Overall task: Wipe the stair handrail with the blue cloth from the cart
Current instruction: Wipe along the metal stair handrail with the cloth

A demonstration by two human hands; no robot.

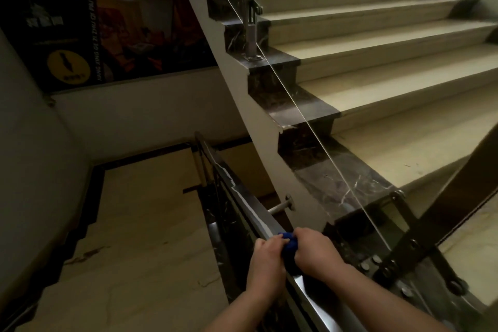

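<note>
We look down a dim stairwell with both our hands closed over the handrail (244,203), a dark, shiny metal rail that runs away from us down toward the lower landing (140,213). Our left hand (265,253) grips the rail from its left side, fingers curled over the top edge, and our right hand (314,248) grips from the right, fingers bent down and inward. Between the two hands sits the blue cloth (289,244), bunched into a small wad and pressed against the top of the rail; both sets of fingers are clenched on it, so only a patch of blue shows in the gap between the knuckles. The two hands are nearly touching each other across the cloth. A pale streak or reflection runs along the rail beyond our hands. To the right, a glass balustrade panel (363,197) rises beside the beige stairs (390,73) that climb up and away, with dark marble trim along their ends and a metal post (249,8) standing on one step. On the wall to the left hangs a dark poster (102,35) with a yellow circle.
</note>
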